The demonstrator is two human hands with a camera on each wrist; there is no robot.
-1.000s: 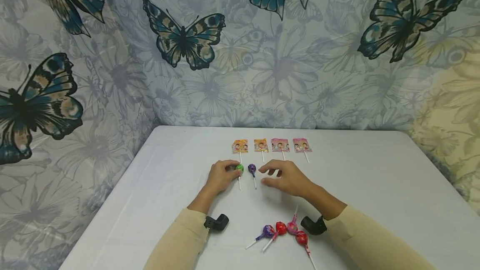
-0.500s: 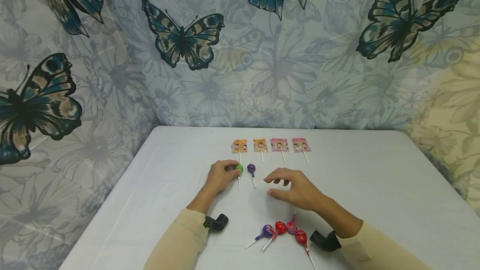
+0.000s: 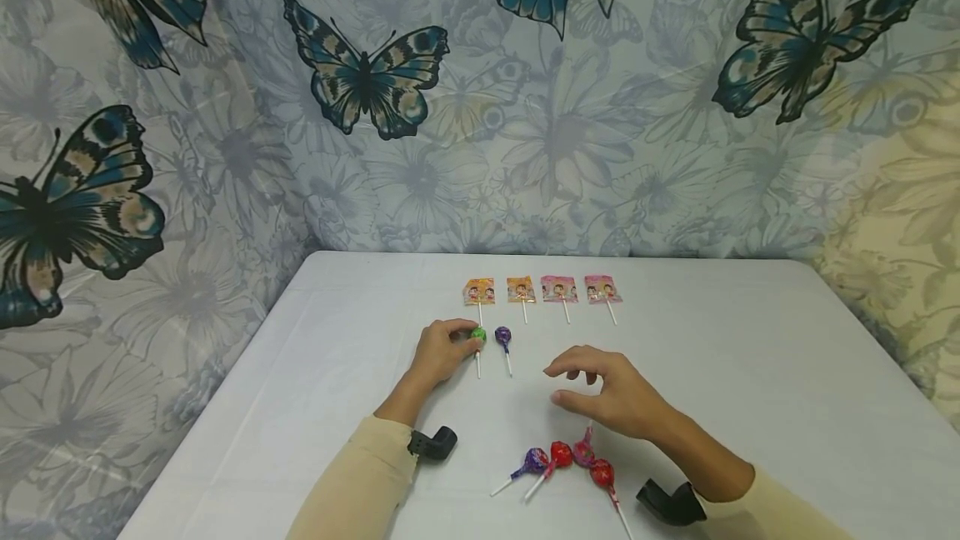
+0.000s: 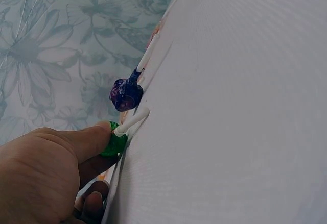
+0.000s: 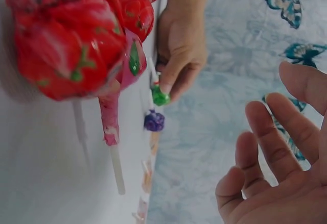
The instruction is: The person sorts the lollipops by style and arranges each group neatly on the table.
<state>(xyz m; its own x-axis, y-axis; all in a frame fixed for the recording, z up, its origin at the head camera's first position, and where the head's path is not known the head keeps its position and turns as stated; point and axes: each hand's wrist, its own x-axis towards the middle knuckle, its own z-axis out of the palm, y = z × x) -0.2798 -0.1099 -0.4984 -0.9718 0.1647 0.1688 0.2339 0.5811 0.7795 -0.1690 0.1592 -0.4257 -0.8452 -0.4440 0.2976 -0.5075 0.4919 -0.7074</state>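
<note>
My left hand (image 3: 442, 352) pinches the green head of a lollipop (image 4: 115, 141) between thumb and fingers, its white stick pointing toward me. Just right of it lies a purple lollipop (image 3: 503, 336) with nothing touching it. My right hand (image 3: 615, 390) hovers over the table with fingers spread and loosely bent, holding nothing. Below that hand is a cluster of lollipops: a purple one (image 3: 536, 462), a red one (image 3: 561, 454), a pink one (image 3: 583, 452) and another red one (image 3: 602, 473). In the right wrist view, a red lollipop (image 5: 71, 45) looms large beside the open fingers (image 5: 276, 147).
Along the back of the white table (image 3: 712, 357) lie flat-wrapped lollipops in a row, orange ones (image 3: 478, 292) at left and pink ones (image 3: 559, 289) at right. A butterfly-print cloth (image 3: 525, 148) hangs behind the table.
My right hand has drawn back from beside the purple lollipop, moving right and toward me over the cluster. The left hand stays on the green lollipop.
</note>
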